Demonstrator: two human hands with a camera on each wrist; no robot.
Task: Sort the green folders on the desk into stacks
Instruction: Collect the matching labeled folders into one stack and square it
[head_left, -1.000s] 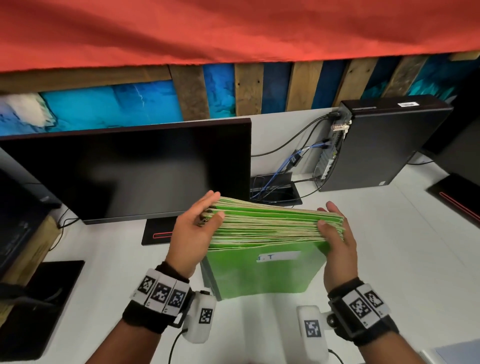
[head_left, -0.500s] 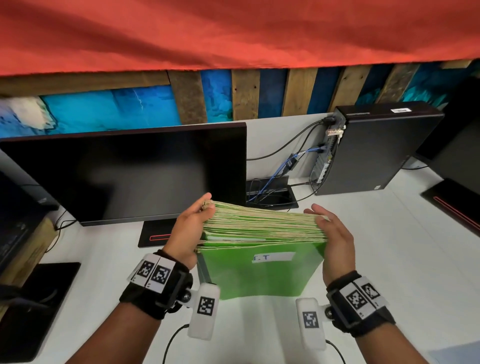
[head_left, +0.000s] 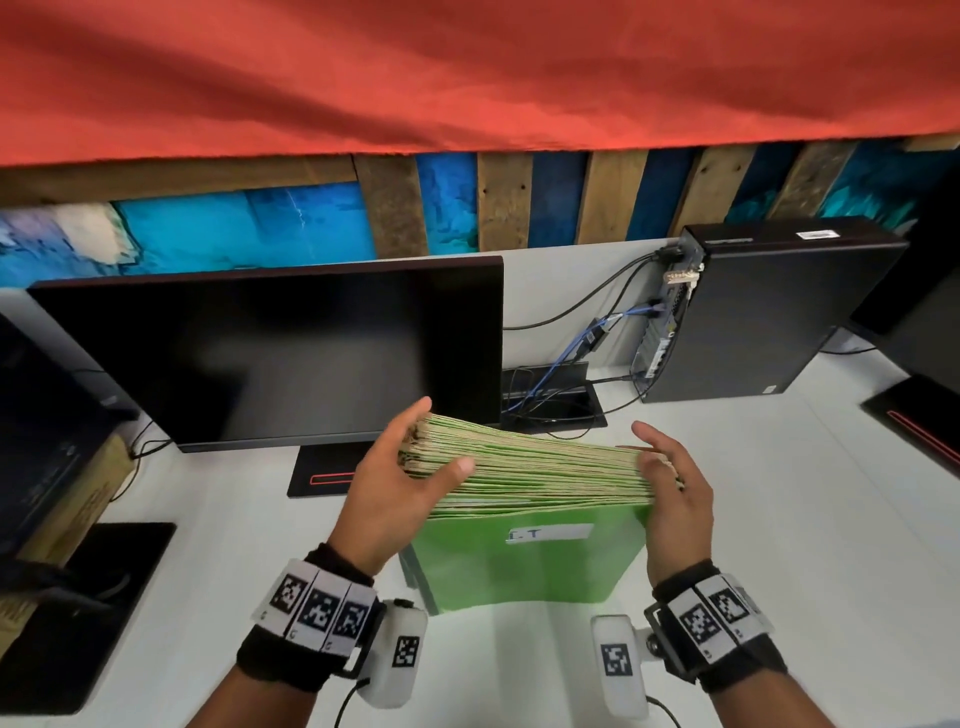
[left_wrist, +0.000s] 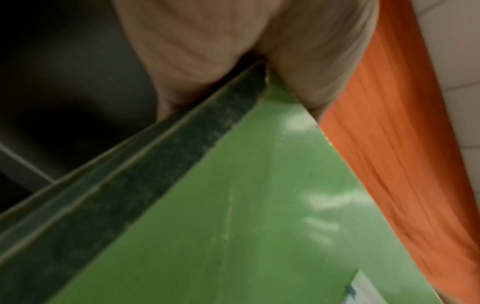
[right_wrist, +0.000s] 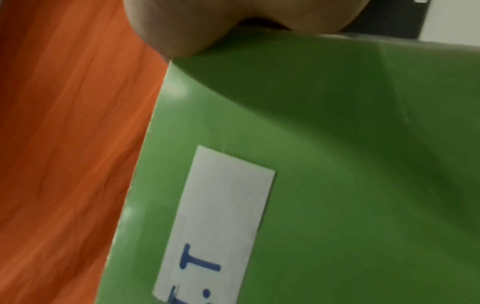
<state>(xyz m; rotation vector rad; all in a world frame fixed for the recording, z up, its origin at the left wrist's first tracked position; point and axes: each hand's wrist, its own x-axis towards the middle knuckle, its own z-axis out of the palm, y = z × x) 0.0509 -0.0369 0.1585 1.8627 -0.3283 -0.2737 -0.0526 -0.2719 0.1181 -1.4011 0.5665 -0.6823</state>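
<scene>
A thick stack of green folders (head_left: 530, 467) stands on edge on the white desk (head_left: 779, 519), its top edges leaning away from me. The front folder (head_left: 524, 566) carries a white label (head_left: 550, 532) with blue letters. My left hand (head_left: 436, 441) holds the stack's left end, thumb across the top edges and fingers behind. My right hand (head_left: 649, 447) holds the right end, thumb at the front and fingers reaching behind. In the left wrist view the palm (left_wrist: 233, 41) sits on the folder's corner (left_wrist: 233, 205). In the right wrist view the palm (right_wrist: 233, 20) meets the labelled cover (right_wrist: 337, 144).
A dark monitor (head_left: 270, 353) stands just behind the stack. A black computer tower (head_left: 769, 312) with cables (head_left: 571, 374) is at the back right. Another monitor base (head_left: 914, 421) sits far right, and a cardboard box (head_left: 67, 509) far left. Red cloth (head_left: 467, 78) hangs overhead.
The stack has stayed upright between my hands. My left thumb has slid over the top edges, and my right fingers have stretched out further behind the right end.
</scene>
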